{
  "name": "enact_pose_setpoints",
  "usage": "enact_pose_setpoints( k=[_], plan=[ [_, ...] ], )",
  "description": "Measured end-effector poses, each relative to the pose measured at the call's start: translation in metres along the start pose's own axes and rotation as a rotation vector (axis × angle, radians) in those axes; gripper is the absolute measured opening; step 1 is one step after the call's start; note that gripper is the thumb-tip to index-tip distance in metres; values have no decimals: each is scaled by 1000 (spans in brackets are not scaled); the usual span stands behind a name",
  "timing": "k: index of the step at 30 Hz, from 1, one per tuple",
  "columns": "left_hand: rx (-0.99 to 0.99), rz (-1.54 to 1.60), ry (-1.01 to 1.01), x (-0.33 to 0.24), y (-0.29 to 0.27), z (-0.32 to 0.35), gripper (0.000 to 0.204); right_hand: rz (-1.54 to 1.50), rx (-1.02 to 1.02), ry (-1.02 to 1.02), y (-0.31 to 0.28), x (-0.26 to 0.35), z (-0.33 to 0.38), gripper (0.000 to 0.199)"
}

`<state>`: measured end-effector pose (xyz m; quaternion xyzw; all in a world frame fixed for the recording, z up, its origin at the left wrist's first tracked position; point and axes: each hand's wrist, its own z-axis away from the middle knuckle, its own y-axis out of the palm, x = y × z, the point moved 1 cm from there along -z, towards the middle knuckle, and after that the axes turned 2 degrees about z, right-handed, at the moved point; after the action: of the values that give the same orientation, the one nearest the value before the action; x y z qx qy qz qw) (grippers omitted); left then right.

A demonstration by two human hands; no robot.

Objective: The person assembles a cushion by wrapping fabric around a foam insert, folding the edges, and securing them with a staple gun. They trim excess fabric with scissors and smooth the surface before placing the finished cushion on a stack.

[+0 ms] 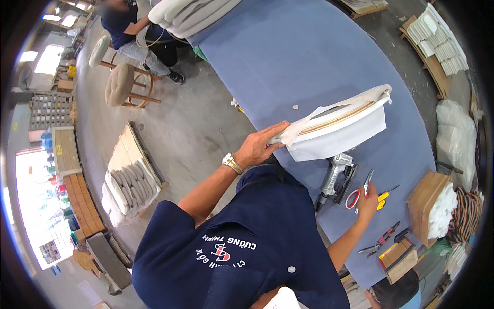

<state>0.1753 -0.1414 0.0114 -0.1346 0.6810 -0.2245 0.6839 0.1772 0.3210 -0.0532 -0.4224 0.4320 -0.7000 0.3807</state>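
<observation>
1. A person in a dark navy collared work shirt point(242, 257) leans over the long counter covered in blue-grey felt point(288, 56), both forearms stretched out from the lower edge of the view.
2. The right hand point(366, 202) is curled loosely over the red-handled steel scissors point(358, 193), which lie flat on the felt with blades pointing away; the fingers rest on the loops, and it cannot be told whether the scissors are lifted at all.
3. Just beside them lies a silver pneumatic staple gun with a black magazine point(335, 180), parked on its side within easy reach, and yellow-handled pliers point(383, 196) sit to the right.
4. Red-and-black pliers point(381, 241) and a small brown cardboard box point(399, 256) wait near the counter's near right edge.
5. The left hand point(260, 145), a metal watch at its wrist, is spread open with fingers pressing the end of the white fabric-wrapped curved wooden seat panel point(339, 126), apparently steadying it on edge so the loose fabric flap hangs free.
6. An open cardboard box of white wadding point(435, 206) stands at the right.
7. Beyond, stacked white cushions point(193, 13) top the counter's far end, and a seated co-worker point(136, 36) works beside round padded stools point(121, 83).
</observation>
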Motion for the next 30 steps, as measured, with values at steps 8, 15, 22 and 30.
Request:
enact_pose_setpoints(
  k=[8, 15, 22, 30],
  plan=[
    [-65, -13, 12, -3, 11, 11, 67, -833, 385, -550, -31, 227, 54, 28],
    [-62, 21, 3, -12, 15, 20, 70, -891, 520, -470, -13, 277, 84, 38],
    [-108, -88, 95, -4, 23, 23, 70, -804, 523, -395, -4, 282, 82, 25],
    [-109, -121, 93, -5, 24, 21, 65, -984, 540, -378, 8, 266, 84, 20]
  ],
)
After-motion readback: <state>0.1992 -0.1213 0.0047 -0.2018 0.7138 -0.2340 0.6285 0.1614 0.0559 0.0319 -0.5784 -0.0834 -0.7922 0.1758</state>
